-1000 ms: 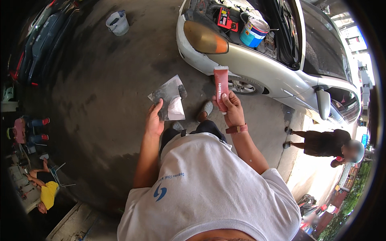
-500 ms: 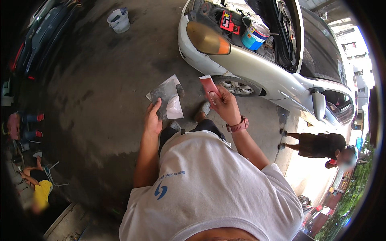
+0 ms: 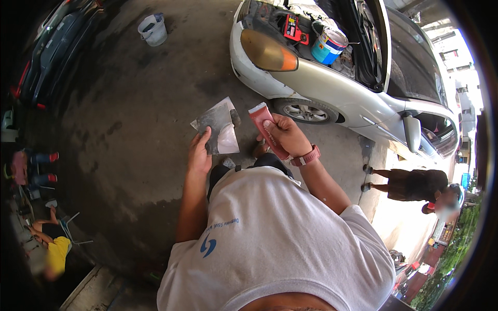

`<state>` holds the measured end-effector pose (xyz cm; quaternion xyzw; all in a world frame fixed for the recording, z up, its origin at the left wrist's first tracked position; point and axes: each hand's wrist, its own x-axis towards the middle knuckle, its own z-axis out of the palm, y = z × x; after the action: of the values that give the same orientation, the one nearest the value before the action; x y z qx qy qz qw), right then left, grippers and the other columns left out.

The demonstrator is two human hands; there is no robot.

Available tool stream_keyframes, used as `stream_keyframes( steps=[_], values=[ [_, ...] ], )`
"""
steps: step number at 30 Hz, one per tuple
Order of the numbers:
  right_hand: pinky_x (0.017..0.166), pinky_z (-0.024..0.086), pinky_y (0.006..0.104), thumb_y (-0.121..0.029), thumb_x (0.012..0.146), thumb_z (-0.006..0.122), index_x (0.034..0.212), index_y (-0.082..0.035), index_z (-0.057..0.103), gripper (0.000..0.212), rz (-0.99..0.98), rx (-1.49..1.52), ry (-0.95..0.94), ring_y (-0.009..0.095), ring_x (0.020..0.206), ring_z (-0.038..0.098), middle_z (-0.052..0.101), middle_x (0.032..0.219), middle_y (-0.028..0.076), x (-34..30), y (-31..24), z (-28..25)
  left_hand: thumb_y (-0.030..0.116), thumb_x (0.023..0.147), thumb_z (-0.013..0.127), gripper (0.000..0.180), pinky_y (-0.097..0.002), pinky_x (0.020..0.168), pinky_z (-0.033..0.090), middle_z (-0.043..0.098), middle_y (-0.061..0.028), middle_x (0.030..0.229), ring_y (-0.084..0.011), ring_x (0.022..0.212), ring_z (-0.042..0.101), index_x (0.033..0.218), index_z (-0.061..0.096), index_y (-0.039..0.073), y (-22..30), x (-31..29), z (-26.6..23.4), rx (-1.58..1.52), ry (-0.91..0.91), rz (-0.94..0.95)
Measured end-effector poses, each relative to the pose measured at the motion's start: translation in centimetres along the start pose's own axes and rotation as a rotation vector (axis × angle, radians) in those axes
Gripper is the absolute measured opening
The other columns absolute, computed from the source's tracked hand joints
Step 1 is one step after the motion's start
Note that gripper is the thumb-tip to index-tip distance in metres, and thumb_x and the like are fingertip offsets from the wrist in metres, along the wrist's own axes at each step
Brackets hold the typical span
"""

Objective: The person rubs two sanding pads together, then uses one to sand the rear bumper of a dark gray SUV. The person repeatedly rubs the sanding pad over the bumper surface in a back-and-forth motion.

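My left hand (image 3: 198,153) grips a thin flat grey-and-white sheet (image 3: 212,120) by its lower left edge, thumb on top, with its other fingers hidden underneath. A smooth pale pinkish-white lump of paste (image 3: 227,139) lies on the sheet's right part. Close by on the right, my right hand (image 3: 291,136) is closed around a red squeeze tube (image 3: 260,123). The tube tilts, its flat pale end pointing up and left, and its lower end stands out below the fingers. A gap separates the tube from the sheet.
A silver car (image 3: 332,96) with its bonnet raised stands ahead to the right; a paint can (image 3: 328,47) and a red battery (image 3: 293,29) sit in its engine bay. A white bucket (image 3: 153,32) is on the floor ahead. People are at the far left and right.
My right hand has moved slightly left and down, and the red tube now shows more of its length, including its lower end. My left hand and the sheet have hardly shifted.
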<state>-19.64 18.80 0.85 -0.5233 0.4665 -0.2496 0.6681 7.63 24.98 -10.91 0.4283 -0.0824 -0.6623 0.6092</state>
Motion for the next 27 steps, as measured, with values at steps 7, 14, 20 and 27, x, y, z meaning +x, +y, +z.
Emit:
stream_keyframes(
  steps=[7,14,20,27],
  values=[
    [0.068,0.062,0.0276,-0.034,0.119,0.054,0.129,-0.002,0.068,0.035,0.117,0.330,0.007,0.012,0.077,0.075,0.079,0.097,0.009,-0.4,-1.9,0.9,0.026,0.107,0.077,0.037,-0.0351,0.103,0.057,0.075,-0.0065,0.128,-0.0179,0.119,0.072,0.134,0.069,0.002,0.5,0.0,1.0,0.040,-0.035,-0.016],
    [0.059,0.056,0.0254,-0.039,0.118,0.057,0.120,-0.003,0.073,0.040,0.090,0.029,0.026,0.009,0.064,0.067,0.078,0.092,0.007,0.5,-2.0,0.4,0.026,0.110,0.074,0.041,-0.0350,0.104,0.057,0.075,-0.0074,0.133,-0.0178,0.121,0.072,0.140,0.068,0.000,0.8,0.1,1.8,0.093,-0.102,-0.042],
    [0.057,0.055,0.0253,-0.035,0.116,0.061,0.116,-0.002,0.075,0.035,0.099,-0.085,0.008,0.008,0.063,0.066,0.074,0.084,0.004,0.2,-2.5,0.5,0.025,0.111,0.072,0.037,-0.0342,0.104,0.057,0.075,-0.0064,0.131,-0.0159,0.119,0.071,0.138,0.070,-0.001,1.3,-0.3,3.3,0.132,-0.194,-0.048],
    [0.059,0.052,0.0289,-0.028,0.113,0.065,0.109,-0.003,0.077,0.029,0.013,-0.337,0.077,0.008,0.067,0.064,0.070,0.077,0.002,1.0,-2.6,-0.2,0.024,0.111,0.071,0.035,-0.0354,0.103,0.058,0.075,-0.0069,0.130,-0.0164,0.118,0.072,0.136,0.071,0.000,0.9,-0.3,4.5,0.110,-0.283,-0.101]
  ],
)
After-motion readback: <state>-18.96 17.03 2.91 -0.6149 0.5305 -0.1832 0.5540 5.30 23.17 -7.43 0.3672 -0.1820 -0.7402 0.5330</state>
